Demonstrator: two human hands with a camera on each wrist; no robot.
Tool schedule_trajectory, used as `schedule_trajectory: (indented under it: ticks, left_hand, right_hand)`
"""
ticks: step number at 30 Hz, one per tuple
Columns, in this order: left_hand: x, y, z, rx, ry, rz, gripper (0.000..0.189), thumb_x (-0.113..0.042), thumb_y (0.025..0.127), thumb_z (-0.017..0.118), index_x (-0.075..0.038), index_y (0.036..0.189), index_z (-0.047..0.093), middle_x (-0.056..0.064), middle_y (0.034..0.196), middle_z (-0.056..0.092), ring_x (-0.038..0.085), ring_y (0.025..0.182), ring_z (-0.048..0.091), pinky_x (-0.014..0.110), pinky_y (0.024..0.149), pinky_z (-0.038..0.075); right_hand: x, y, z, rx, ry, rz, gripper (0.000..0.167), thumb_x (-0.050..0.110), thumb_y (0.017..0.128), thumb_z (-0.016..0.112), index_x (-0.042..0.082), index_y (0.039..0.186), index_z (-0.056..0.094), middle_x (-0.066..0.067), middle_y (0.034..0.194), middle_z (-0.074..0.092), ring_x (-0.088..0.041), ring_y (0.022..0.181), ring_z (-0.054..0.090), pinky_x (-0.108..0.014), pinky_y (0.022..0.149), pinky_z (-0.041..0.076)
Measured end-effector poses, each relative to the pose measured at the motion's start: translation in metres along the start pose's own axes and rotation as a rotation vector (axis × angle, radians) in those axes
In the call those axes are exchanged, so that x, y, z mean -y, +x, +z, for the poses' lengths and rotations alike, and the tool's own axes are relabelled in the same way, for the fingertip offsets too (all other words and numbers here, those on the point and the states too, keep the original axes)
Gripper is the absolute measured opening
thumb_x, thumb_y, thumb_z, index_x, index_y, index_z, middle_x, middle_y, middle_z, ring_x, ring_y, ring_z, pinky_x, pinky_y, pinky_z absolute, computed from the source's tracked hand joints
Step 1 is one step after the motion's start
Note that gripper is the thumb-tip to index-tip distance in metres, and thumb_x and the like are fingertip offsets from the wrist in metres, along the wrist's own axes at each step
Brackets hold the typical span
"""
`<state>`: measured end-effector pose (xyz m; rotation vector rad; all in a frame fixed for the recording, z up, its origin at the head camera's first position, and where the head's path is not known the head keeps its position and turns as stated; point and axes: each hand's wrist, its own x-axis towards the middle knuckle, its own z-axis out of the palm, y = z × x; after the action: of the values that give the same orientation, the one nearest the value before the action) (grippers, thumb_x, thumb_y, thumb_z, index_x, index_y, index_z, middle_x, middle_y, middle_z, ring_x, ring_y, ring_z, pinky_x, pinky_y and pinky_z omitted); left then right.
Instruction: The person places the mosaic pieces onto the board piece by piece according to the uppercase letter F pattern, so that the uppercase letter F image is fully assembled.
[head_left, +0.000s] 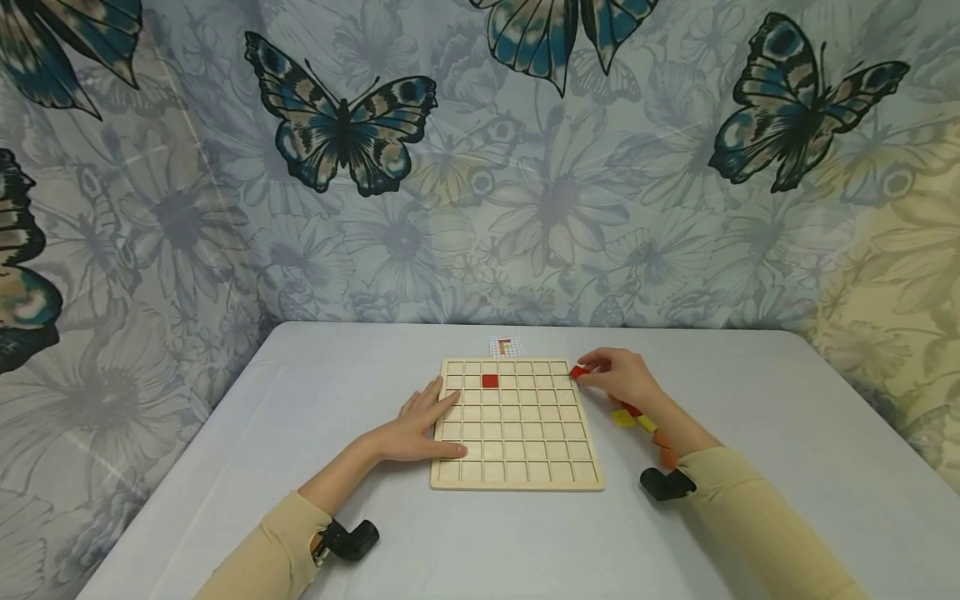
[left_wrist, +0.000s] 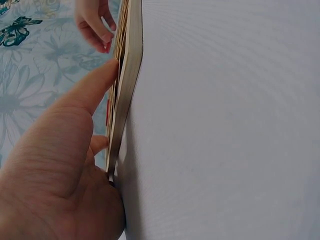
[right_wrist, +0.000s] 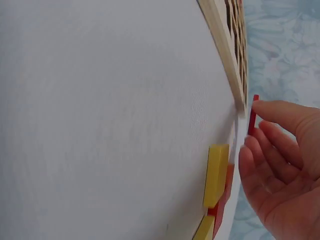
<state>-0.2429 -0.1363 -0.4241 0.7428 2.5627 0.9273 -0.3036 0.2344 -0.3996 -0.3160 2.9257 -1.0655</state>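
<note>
Fingers of the right hand (head_left: 621, 377) pinch a red tile (head_left: 578, 372) near the upper-right corner of a wooden grid board (head_left: 517, 432), center frame; the left hand (head_left: 412, 429), fingers spread, rests on its left edge. A second red tile (head_left: 490, 381) sits in its upper half, a pattern card (head_left: 506, 347) beyond. Loose yellow, red and orange tiles (head_left: 622, 418) lie at right; white counter (head_left: 510, 542) stretches below.
</note>
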Motion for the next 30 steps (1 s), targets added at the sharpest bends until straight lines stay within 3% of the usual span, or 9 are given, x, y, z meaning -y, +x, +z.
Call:
schedule_trajectory:
  ticks: [16, 30]
  left_hand:
    - [0.002, 0.003, 0.001, -0.010, 0.018, -0.008, 0.095, -0.053, 0.086, 0.069, -0.015, 0.157, 0.020, 0.016, 0.161, -0.010, 0.032, 0.147, -0.013, 0.053, 0.116, -0.006]
    - [0.002, 0.002, 0.002, -0.013, 0.022, 0.013, 0.095, -0.053, 0.086, 0.068, -0.013, 0.157, 0.021, 0.016, 0.161, -0.010, 0.031, 0.147, -0.012, 0.051, 0.116, -0.007]
  right_hand:
    - [0.038, 0.014, 0.030, 0.050, 0.082, -0.018, 0.035, 0.021, 0.084, 0.078, 0.005, 0.114, 0.071, -0.006, 0.097, 0.070, -0.022, 0.091, 0.064, -0.037, 0.078, 0.051]
    - [0.055, 0.021, 0.049, 0.110, 0.046, -0.144, 0.028, 0.014, 0.082, 0.079, 0.005, 0.107, 0.072, -0.002, 0.089, 0.069, -0.016, 0.081, 0.062, -0.035, 0.076, 0.052]
